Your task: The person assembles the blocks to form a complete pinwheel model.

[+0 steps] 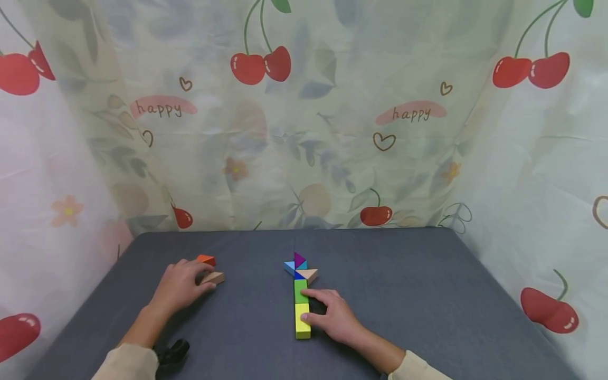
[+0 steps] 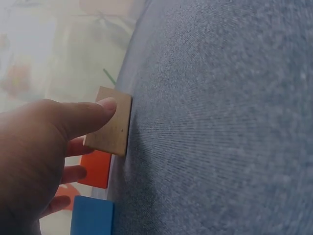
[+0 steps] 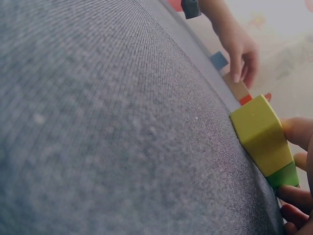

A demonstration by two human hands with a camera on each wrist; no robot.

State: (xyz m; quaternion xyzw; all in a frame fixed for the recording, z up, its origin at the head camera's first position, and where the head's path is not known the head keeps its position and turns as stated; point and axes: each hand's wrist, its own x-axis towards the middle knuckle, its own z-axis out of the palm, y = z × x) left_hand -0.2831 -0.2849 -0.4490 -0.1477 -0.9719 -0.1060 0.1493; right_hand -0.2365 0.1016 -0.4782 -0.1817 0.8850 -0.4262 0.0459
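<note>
At the left, my left hand (image 1: 179, 285) pinches a plain wooden triangular block (image 1: 216, 277) between thumb and fingers. In the left wrist view the thumb lies across the flat face of this wooden block (image 2: 113, 125). An orange block (image 1: 206, 259) sits just behind it, and a blue block (image 2: 92, 215) is nearby, hidden by the hand in the head view. My right hand (image 1: 336, 318) touches the row of blocks in the middle: the index fingertip is on the green block (image 1: 301, 291), the thumb on the side of the yellow block (image 1: 302, 322).
Beyond the green block, a light blue triangle (image 1: 290, 267), a purple triangle (image 1: 299, 259), a dark blue triangle (image 1: 299, 275) and a beige triangle (image 1: 307, 275) lie grouped together. Patterned curtains (image 1: 309, 132) enclose the grey table (image 1: 404, 285) at the back and sides.
</note>
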